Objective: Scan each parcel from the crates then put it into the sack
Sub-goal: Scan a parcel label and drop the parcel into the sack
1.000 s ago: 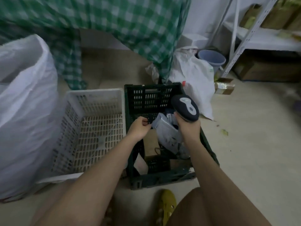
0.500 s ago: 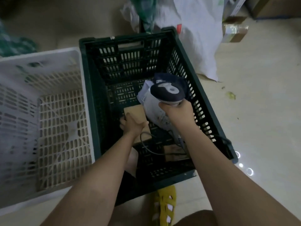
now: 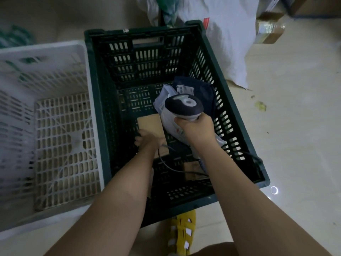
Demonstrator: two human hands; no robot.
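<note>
Floor (image 3: 295,137) of pale tile filled the view, and on it two crates sat side by side, touching. The white crate (image 3: 55,52) took up the nine o'clock side, only its slatted bottom showing. The dark green crate (image 3: 103,100) stood at the centre, both forearms reaching down into it from six o'clock. A white sack (image 3: 227,43) slumped just behind the green crate at one o'clock, with a small taped carton (image 3: 270,27) beyond it at two o'clock. Inside the green crate, toward three o'clock, lay a navy mailer bag (image 3: 204,91) and a white mailer bag (image 3: 167,115) against it. The left hand (image 3: 149,140) was curled over the near end of a flat brown cardboard parcel (image 3: 150,124) on the crate bottom, gripping it. The right hand (image 3: 196,127) was wrapped tight round the handle of a scanner (image 3: 183,106), its head above the white bag; its cable (image 3: 166,163) trailed toward six o'clock. A yellow slotted sandal (image 3: 182,235) showed at six o'clock.
</note>
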